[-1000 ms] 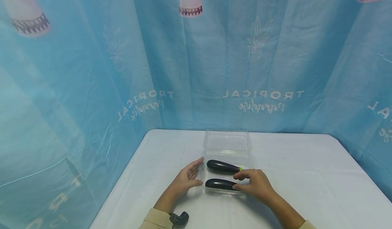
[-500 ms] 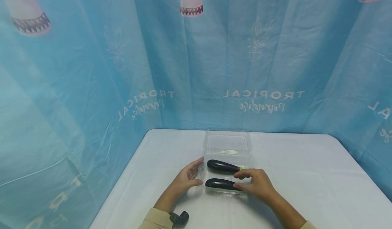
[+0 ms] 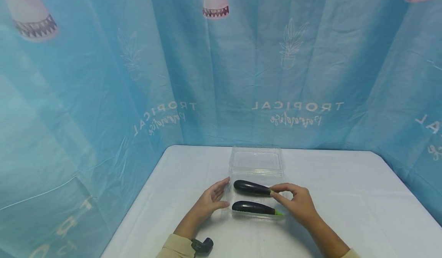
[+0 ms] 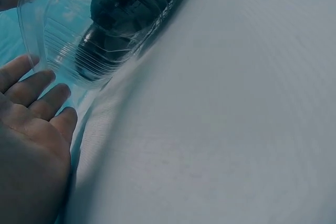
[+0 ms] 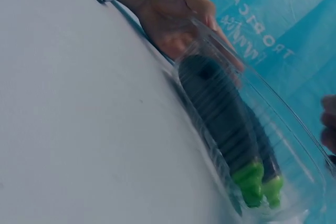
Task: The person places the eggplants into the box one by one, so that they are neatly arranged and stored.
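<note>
Container (image 3: 257, 215) (clear, lid (image 3: 256, 161) open) holding two eggplants (image 3: 251, 207).

eggplants (image 3: 253, 207): near-black, green stems (image 3: 278, 212) | curtain (image 3: 235, 66): blue, white lettering (image 3: 297, 106) | table (image 3: 345, 189): white | sleeves (image 3: 177, 246): beige

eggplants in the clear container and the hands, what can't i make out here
Head view: most of the green end of the far eggplant, covered by the right hand.
Left wrist view: the rest of the clear container, cut off by the top edge.
Right wrist view: most of the right hand, cut off by the right edge.
</note>
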Tool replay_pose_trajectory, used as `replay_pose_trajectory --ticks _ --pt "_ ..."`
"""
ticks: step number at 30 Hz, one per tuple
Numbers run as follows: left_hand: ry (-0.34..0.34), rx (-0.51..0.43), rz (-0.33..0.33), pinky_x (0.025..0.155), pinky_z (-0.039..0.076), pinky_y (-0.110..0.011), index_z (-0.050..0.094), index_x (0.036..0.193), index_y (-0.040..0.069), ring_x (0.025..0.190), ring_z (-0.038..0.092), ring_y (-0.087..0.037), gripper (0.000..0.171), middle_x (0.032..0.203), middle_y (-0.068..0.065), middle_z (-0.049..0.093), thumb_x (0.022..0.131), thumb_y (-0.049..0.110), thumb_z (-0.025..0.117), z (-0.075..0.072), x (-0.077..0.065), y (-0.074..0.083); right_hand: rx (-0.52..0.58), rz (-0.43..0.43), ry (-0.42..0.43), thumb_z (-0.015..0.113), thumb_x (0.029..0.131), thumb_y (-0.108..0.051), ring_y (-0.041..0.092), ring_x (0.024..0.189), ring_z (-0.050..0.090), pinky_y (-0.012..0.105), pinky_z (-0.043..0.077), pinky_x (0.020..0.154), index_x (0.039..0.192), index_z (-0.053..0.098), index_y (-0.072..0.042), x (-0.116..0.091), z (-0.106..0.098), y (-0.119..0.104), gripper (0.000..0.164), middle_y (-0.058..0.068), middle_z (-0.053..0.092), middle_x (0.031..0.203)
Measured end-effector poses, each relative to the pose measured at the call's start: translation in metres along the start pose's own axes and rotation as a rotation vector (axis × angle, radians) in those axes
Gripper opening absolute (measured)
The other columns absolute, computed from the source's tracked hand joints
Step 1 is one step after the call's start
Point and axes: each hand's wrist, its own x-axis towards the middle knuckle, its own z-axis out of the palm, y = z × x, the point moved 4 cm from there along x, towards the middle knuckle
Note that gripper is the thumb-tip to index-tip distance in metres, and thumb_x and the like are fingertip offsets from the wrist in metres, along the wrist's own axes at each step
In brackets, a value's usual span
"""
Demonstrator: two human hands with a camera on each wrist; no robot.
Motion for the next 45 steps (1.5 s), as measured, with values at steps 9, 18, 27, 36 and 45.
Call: replay_pose_trajectory --ticks 9,18,27,36,45 --pt "0.153 0.033 0.039 0.121 0.035 -0.037 0.044 0.157 0.007 0.151 0.037 -0.029 0.061 0.162 -0.009 0.044 0.102 0.012 0.069 -0.012 0.012 -0.001 -0.052 0.026 0.169 0.081 0.093 -0.008 0.036 0.12 0.063 0.048 0.055 0.101 0.134 0.066 -0.002 0.01 -0.02 0.025 0.045 0.012 0.064 0.136" --pt "0.268 0.094 -0.023 0.121 0.036 -0.044 0.047 0.155 0.01 0.149 0.041 -0.027 0.062 0.159 -0.006 0.049 0.103 0.033 0.07 -0.013 0.041 -0.002 0.139 0.299 0.064 0.058 0.109 -0.017 0.046 0.139 0.044 0.061 0.041 0.114 0.158 0.037 0.002 0.02 -0.023 0.068 0.056 0.025 0.043 0.156" --pt "0.249 0.021 -0.127 0.123 0.031 -0.052 0.041 0.161 0.008 0.15 0.039 -0.029 0.063 0.162 -0.01 0.045 0.107 0.033 0.062 -0.013 0.064 -0.017 0.299 0.375 -0.051 0.046 0.114 -0.016 0.044 0.15 0.031 0.063 0.033 0.119 0.165 0.024 -0.003 0.027 -0.013 0.085 0.057 0.024 0.034 0.165" --pt "0.203 -0.026 -0.092 0.123 0.032 -0.047 0.034 0.162 0.002 0.15 0.039 -0.028 0.062 0.164 -0.014 0.041 0.105 0.011 0.056 -0.012 0.073 -0.013 0.284 0.339 -0.103 0.046 0.113 -0.013 0.047 0.151 0.029 0.067 0.031 0.119 0.165 0.023 -0.002 0.033 -0.007 0.086 0.058 0.025 0.033 0.165" --pt "0.192 -0.004 -0.085 0.123 0.032 -0.047 0.036 0.163 0.006 0.15 0.04 -0.025 0.066 0.163 -0.01 0.042 0.1 0.006 0.055 -0.013 0.081 -0.016 0.292 0.381 -0.12 0.046 0.112 -0.009 0.046 0.151 0.03 0.066 0.026 0.121 0.165 0.023 -0.003 0.034 -0.005 0.089 0.058 0.024 0.035 0.164"
